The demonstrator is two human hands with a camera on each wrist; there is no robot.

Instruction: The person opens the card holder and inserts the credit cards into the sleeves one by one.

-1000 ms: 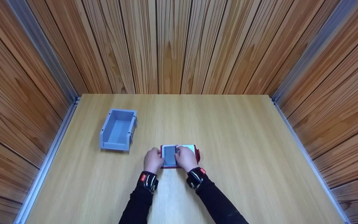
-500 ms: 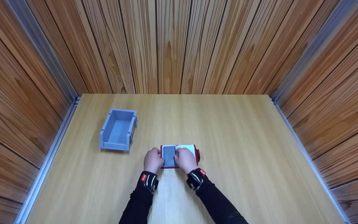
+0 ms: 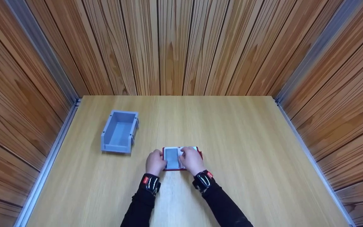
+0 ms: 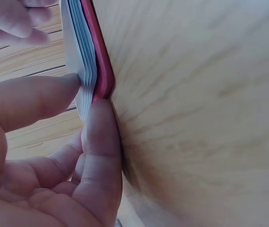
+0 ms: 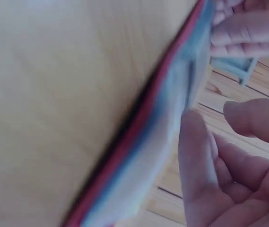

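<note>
Near the table's (image 3: 232, 132) front edge, both hands are pinching a red booklet (image 3: 181, 157), left hand (image 3: 155, 162) at its corner, right hand (image 3: 193, 160) on the pages; it is looking light, floppy and best gripped at the edges

1. Both forearms, in black sleeves with glossy black wrist bands, reach forward from the near edge and converge toward the middle.
2. The left hand (image 3: 155, 162) lies knuckles up, its thumb and fingers (image 4: 99, 142) curled and pinching.
3. The right hand (image 3: 192, 160) sits just beside it, knuckles up, fingers (image 5: 195, 156) bent.
</note>
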